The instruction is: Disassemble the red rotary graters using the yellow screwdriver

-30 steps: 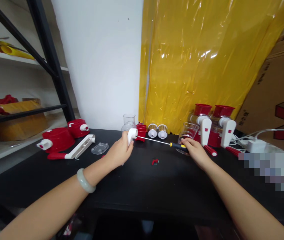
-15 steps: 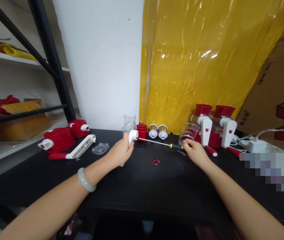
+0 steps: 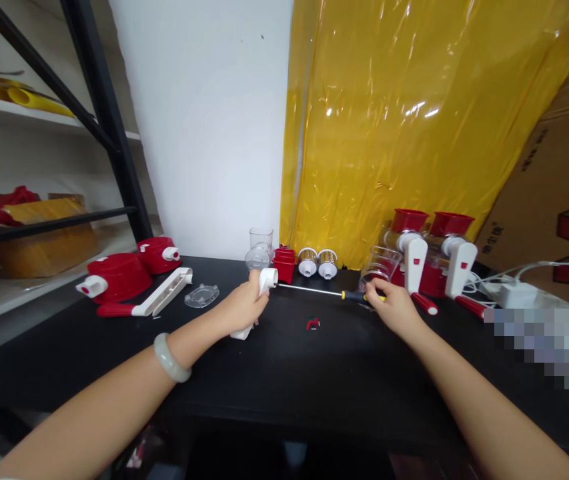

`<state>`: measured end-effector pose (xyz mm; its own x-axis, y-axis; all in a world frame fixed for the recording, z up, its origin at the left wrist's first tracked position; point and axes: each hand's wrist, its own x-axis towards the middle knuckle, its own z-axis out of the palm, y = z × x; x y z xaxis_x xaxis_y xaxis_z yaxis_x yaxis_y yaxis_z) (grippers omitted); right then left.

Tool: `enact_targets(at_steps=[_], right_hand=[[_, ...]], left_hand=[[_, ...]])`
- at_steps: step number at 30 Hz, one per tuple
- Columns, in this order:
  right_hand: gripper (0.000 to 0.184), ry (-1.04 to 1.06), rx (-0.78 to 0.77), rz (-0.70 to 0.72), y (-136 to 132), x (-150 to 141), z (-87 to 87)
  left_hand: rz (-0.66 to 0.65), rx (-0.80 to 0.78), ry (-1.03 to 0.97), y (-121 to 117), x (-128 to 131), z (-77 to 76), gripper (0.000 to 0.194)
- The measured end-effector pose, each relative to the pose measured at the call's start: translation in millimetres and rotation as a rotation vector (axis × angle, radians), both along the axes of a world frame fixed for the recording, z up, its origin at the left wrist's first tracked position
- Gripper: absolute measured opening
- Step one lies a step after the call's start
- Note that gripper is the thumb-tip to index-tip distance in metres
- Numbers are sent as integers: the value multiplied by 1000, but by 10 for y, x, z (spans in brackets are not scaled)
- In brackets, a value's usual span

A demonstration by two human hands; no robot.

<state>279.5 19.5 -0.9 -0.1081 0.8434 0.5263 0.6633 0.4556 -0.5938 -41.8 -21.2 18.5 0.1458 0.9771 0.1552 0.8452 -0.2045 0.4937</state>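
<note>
Head view: on the black tabletop, two red-and-white hand-cranked machines with clear bodies stand put together at the far right, while two rounded red plastic housings with white spouts sit separate at the left, so the work looks part done, with loose parts left unassembled. Between those groups, the left hand has its fingers wrapped firmly round a white plastic crank arm with a round socket; its long axis slants from near left to far right, the socket's mouth facing right. Opposite, the right hand grips the handle end of a black-and-yellow screwdriver with a slim metal shaft, held nearly level from right to left, tip pointing left at the socket (whether it meets a screw is hidden). Nearer, just right, lies a small crooked red plastic piece.
</note>
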Motion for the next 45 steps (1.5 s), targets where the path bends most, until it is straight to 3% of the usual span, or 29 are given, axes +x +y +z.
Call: enact_targets(at_steps=[9,11,15,18,20,23,27,33,45], right_hand=[[29,42,39,-1,10,18,1],[29,157,-70,20,26,18,-4],[32,610,-369,125,63,11,13],[38,807,-434,165,72,13,44],[46,753,-424,109,67,24,52],[58,497,-386,-6,61,52,31],[55,266,-283,-72,87,88,-25],[35,165,-73,-40,89,77,-31],[30,105,28,35,44,59,7]], left_hand=[[-10,-133,-160,69,-32,-74,21],[-4,-131,-170,79,-33,-88,22],[-34,-67,-100,49,-5,-77,25],[-66,-21,-56,18,29,-65,29],[-64,15,-30,12,43,-66,30],[-26,70,7,21,43,-74,32],[-10,97,30,32,26,-71,32],[-9,43,7,40,6,-61,29],[-1,-49,-66,26,-5,-45,27]])
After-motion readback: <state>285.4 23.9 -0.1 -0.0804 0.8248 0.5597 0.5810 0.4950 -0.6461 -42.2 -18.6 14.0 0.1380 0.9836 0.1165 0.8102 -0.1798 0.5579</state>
